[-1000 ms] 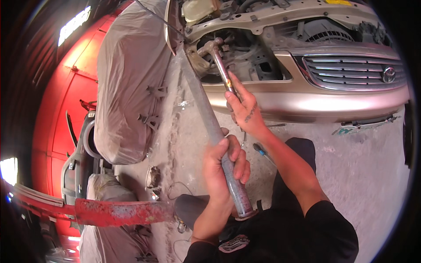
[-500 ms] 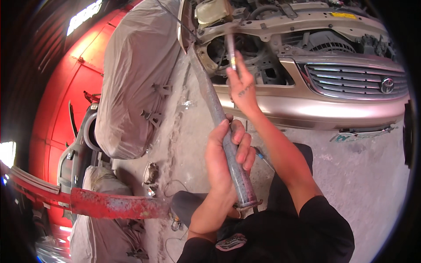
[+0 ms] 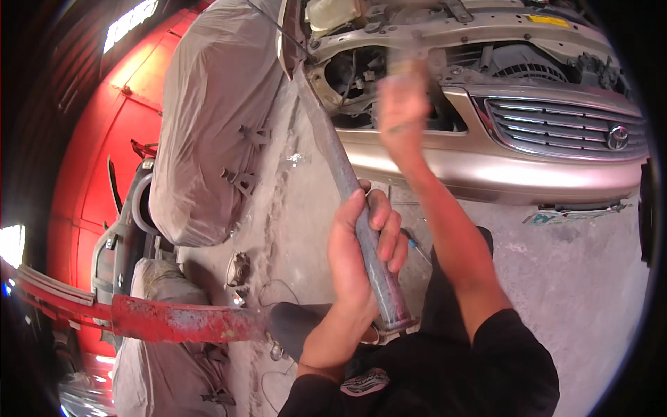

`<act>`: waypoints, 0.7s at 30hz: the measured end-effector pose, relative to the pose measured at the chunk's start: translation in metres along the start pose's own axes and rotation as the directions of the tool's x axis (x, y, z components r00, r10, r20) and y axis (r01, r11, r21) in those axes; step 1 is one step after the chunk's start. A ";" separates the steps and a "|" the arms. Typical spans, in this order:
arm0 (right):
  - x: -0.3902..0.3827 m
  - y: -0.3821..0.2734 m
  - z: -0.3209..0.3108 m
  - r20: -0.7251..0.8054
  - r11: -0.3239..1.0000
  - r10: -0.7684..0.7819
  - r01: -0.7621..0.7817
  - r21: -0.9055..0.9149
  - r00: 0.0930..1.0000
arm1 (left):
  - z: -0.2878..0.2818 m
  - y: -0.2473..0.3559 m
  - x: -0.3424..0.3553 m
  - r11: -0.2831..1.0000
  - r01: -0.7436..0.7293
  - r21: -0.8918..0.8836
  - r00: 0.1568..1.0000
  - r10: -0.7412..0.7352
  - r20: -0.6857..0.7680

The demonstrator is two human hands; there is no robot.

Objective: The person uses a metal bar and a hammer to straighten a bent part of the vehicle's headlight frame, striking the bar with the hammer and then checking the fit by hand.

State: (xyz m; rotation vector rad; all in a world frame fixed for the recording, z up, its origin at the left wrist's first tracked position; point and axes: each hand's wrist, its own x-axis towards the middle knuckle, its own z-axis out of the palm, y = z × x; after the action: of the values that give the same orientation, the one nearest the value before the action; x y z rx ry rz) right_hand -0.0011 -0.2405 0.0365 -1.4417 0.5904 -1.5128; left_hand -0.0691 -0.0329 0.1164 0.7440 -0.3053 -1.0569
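Floor (image 3: 556,278) flanked by sheeted bulk (image 3: 208,132) at ten o'clock, car front (image 3: 556,121) at two; pipe (image 3: 347,177) gripped by left hand (image 3: 358,243), right hand (image 3: 404,104) blurred, grip untellable.

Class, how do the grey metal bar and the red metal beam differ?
The grey metal bar slants; the red metal beam runs nearly level. The left hand grips the bar; no hand touches the beam. The bar is grey, the beam patchy red. Both are long.

The black shirt (image 3: 451,375) bears an oval print (image 3: 365,382).
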 end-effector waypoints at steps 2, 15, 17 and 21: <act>-0.008 0.030 0.012 0.365 0.990 0.103 -0.059 -0.129 0.925 | 0.005 -0.007 0.000 1.000 0.010 -0.023 0.999 -0.010 0.035; -0.080 0.029 -0.030 0.240 0.983 0.157 -0.176 0.059 0.958 | 0.000 -0.022 -0.001 0.979 -0.033 0.202 0.990 0.060 -0.129; -0.084 0.021 -0.032 0.247 0.961 0.227 -0.257 0.098 0.942 | 0.000 -0.021 -0.002 0.977 -0.032 0.210 0.989 0.062 -0.136; -0.082 0.013 -0.035 0.239 0.947 0.255 -0.292 0.134 0.937 | -0.008 -0.013 0.000 0.987 -0.012 0.158 0.998 0.023 -0.067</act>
State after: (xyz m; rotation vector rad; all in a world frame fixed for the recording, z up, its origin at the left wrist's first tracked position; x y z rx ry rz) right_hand -0.0405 -0.1852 -0.0223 -1.3131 0.4944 -1.1386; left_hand -0.0735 -0.0336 0.1018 0.9155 -0.3386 -0.9966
